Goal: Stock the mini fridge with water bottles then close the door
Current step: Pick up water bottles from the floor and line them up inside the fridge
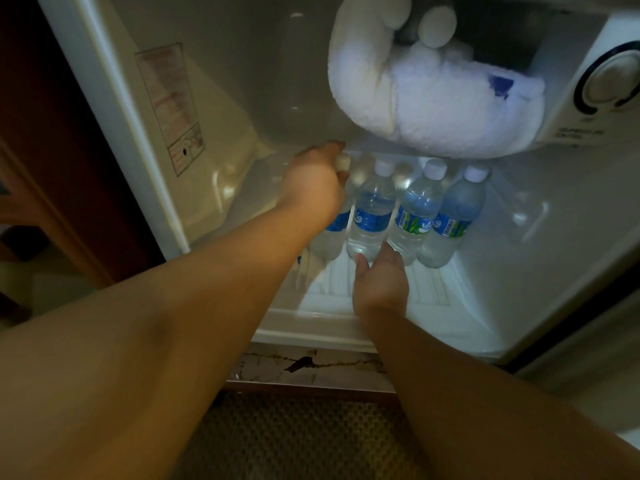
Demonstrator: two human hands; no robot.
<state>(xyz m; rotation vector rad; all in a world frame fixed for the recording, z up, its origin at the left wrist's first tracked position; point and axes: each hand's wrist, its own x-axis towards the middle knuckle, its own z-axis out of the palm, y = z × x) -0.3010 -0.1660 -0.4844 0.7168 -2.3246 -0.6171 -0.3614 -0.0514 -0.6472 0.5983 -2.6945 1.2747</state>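
The mini fridge stands open in front of me. Several clear water bottles with blue labels and white caps stand upright in a row on its floor. My left hand reaches inside and grips the top of the leftmost bottle, which my wrist partly hides. My right hand touches the base of the second bottle with its fingertips. Two more bottles stand to the right. Further bottles behind them are only partly seen.
A thick lump of white frost hangs from the freezer box above the bottles. A thermostat dial sits at the upper right. The fridge's left wall carries a label. Cracked marble and carpet lie below the fridge.
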